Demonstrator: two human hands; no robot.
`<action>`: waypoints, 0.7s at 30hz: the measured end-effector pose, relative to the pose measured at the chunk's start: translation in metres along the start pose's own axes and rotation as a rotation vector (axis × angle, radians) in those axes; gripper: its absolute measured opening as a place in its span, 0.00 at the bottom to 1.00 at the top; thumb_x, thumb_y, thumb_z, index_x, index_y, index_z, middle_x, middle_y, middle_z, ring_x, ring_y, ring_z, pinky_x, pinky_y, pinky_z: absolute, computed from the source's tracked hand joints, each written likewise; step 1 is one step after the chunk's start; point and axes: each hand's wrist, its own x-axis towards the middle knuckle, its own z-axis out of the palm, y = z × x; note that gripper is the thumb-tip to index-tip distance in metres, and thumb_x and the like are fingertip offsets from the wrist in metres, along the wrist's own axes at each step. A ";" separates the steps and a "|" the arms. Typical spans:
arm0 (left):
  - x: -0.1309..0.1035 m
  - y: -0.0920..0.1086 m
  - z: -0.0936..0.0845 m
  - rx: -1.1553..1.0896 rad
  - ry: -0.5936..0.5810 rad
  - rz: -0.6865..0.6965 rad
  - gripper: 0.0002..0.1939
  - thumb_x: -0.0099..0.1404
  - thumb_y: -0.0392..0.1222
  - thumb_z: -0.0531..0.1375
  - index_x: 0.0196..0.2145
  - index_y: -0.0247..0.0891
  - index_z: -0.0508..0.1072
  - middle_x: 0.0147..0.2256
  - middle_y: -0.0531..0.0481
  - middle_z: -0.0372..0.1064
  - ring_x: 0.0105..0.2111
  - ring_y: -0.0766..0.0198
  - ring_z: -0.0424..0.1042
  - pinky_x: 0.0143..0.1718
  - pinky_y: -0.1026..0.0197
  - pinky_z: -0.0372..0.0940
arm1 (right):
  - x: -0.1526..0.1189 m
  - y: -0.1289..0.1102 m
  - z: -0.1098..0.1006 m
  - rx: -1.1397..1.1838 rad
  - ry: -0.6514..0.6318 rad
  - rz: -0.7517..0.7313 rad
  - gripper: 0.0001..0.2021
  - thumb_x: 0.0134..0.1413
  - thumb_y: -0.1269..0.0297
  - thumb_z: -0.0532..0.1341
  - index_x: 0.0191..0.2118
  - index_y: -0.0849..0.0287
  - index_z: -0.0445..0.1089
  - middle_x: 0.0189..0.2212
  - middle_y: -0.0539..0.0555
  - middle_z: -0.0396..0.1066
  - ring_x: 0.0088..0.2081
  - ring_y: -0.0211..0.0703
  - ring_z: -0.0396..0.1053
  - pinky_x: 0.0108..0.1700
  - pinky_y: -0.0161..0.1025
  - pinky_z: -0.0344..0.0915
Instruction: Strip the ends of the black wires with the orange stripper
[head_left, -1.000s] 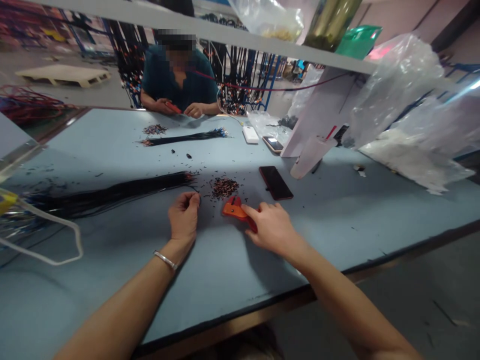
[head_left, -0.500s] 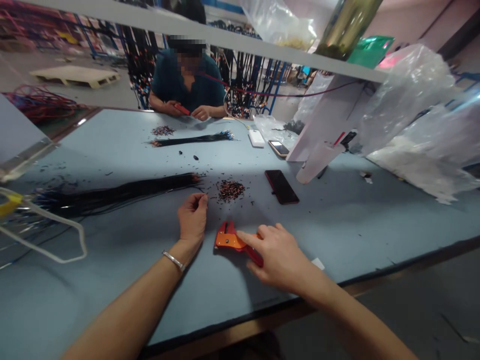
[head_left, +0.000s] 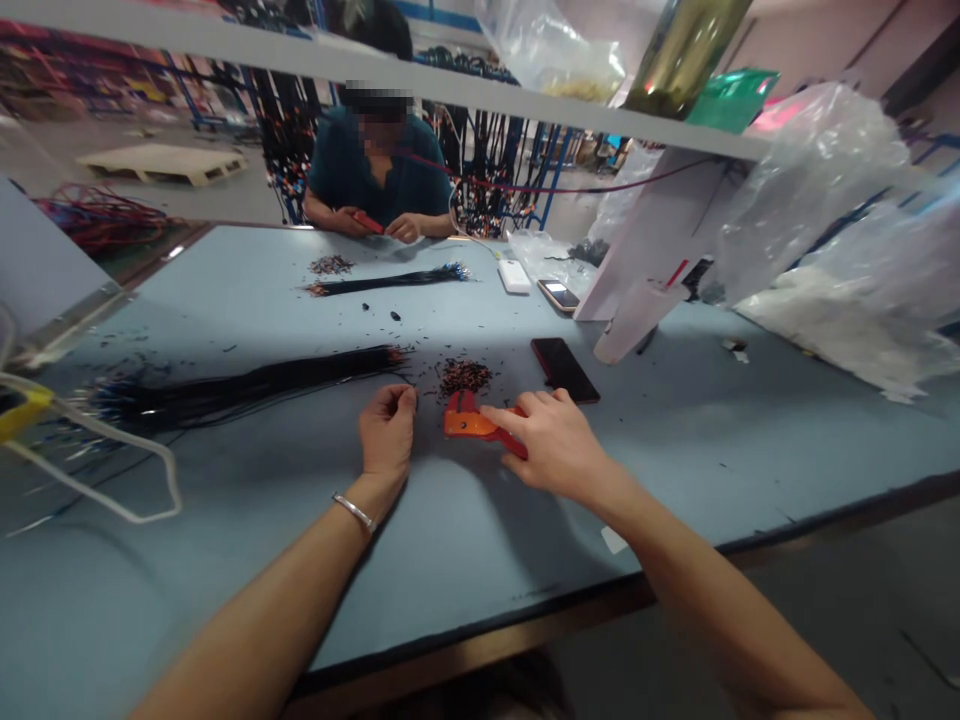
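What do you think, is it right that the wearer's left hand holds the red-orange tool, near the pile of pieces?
Not the left hand: the head view shows the right hand holding the red-orange tool, near the pile of pieces.

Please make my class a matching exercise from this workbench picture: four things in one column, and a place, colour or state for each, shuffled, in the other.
Column one
1. Wire stripper
2. Bracelet
3. Wooden pallet
4. Plastic cup

Column two
A. On the floor
B. With a red straw
C. In the right hand
D. Silver-coloured

Right pairs: 1-C, 2-D, 3-A, 4-B
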 end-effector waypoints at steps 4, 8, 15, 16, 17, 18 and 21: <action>0.000 0.000 0.000 0.004 -0.003 0.000 0.08 0.54 0.43 0.60 0.26 0.35 0.71 0.20 0.56 0.61 0.22 0.70 0.58 0.25 0.67 0.54 | 0.016 0.005 -0.007 0.058 -0.053 -0.194 0.25 0.49 0.59 0.64 0.55 0.44 0.67 0.36 0.55 0.69 0.38 0.48 0.65 0.41 0.43 0.49; 0.000 0.001 -0.001 -0.023 0.015 -0.004 0.07 0.53 0.42 0.61 0.25 0.35 0.71 0.20 0.57 0.60 0.21 0.70 0.57 0.24 0.67 0.54 | 0.039 0.012 -0.007 0.071 -0.116 -0.349 0.26 0.48 0.64 0.64 0.55 0.44 0.67 0.35 0.55 0.69 0.39 0.49 0.64 0.41 0.42 0.48; 0.000 0.002 0.000 -0.043 -0.003 -0.011 0.08 0.53 0.43 0.61 0.25 0.35 0.71 0.19 0.57 0.59 0.21 0.71 0.56 0.23 0.67 0.52 | 0.063 0.043 -0.017 -0.114 -0.149 -0.393 0.27 0.47 0.71 0.62 0.55 0.44 0.68 0.35 0.56 0.70 0.38 0.50 0.62 0.40 0.43 0.43; 0.000 0.002 0.000 -0.042 -0.005 -0.011 0.07 0.53 0.43 0.61 0.25 0.35 0.71 0.19 0.57 0.59 0.21 0.71 0.56 0.23 0.67 0.52 | 0.066 0.047 -0.019 -0.146 -0.154 -0.387 0.27 0.46 0.72 0.62 0.54 0.45 0.69 0.35 0.57 0.69 0.38 0.50 0.62 0.40 0.43 0.42; 0.000 0.002 0.000 -0.040 -0.006 -0.013 0.07 0.53 0.43 0.61 0.25 0.35 0.71 0.19 0.57 0.59 0.21 0.71 0.56 0.23 0.67 0.53 | 0.069 0.050 -0.021 -0.174 -0.155 -0.383 0.27 0.46 0.72 0.63 0.54 0.46 0.69 0.36 0.57 0.69 0.38 0.50 0.61 0.40 0.43 0.42; 0.000 0.002 0.000 -0.037 -0.006 -0.015 0.07 0.53 0.43 0.61 0.25 0.35 0.71 0.19 0.57 0.59 0.21 0.71 0.56 0.23 0.67 0.53 | 0.071 0.052 -0.023 -0.196 -0.150 -0.377 0.26 0.45 0.72 0.63 0.53 0.46 0.70 0.36 0.57 0.69 0.38 0.49 0.61 0.40 0.43 0.42; 0.000 0.001 0.001 -0.036 -0.003 -0.019 0.07 0.53 0.42 0.61 0.26 0.35 0.71 0.19 0.57 0.60 0.21 0.71 0.57 0.23 0.67 0.53 | 0.069 0.057 -0.028 -0.223 -0.106 -0.366 0.26 0.45 0.72 0.63 0.53 0.47 0.70 0.35 0.57 0.70 0.36 0.48 0.61 0.41 0.44 0.42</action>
